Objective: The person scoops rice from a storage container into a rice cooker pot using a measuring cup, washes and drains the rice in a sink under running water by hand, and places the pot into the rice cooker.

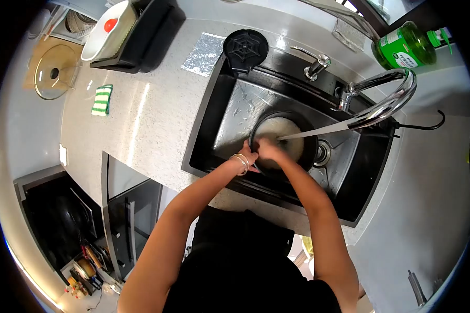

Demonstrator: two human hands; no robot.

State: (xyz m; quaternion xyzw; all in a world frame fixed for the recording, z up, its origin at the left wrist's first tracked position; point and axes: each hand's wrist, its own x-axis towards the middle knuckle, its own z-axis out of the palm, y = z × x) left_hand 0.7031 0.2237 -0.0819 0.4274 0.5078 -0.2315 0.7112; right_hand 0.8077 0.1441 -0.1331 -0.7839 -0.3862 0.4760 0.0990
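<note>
A dark round pot (312,151) sits in the black sink (227,122) with cloudy whitish water (282,127) inside. Water streams into it from the chrome faucet (384,112). My left hand (249,155), with bracelets at the wrist, is closed on the pot's left rim. Inside the pot, my right hand (268,149) is blurred by motion and partly in the water, so its fingers are hidden.
Left of the sink, the counter holds a green-striped sponge (102,100), a glass lid (55,73) and a white basket (98,44) with a red item. A black web-patterned piece (245,47) and a green bottle (402,49) stand behind the sink.
</note>
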